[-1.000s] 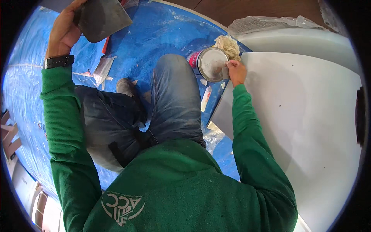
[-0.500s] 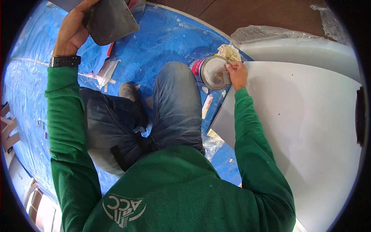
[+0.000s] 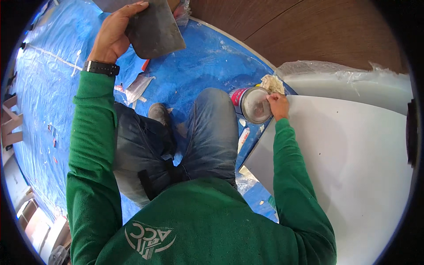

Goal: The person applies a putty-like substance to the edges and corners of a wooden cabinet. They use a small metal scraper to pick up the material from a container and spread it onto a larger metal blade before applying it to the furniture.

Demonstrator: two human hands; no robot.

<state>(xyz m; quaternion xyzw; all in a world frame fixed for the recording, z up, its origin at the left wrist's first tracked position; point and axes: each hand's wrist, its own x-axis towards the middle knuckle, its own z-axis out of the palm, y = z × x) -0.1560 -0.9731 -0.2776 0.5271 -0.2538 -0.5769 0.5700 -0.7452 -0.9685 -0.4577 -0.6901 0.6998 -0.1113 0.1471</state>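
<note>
Can (image 3: 255, 105) open, grey paste inside | right hand (image 3: 278, 105) at rim

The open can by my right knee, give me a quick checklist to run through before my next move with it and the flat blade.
1. Open can upright on the blue sheet: ok.
2. Right hand at the can's rim: ok; what its fingers hold is too small to tell.
3. Left hand has a grip on the dark flat blade, raised off the floor: ok.
4. Blade face loaded with filler: cannot tell; it looks dark and bare.
5. White panel beside the can free of loose items: ok on the visible part.
6. Crumpled rag behind the can within reach: ok.
</note>
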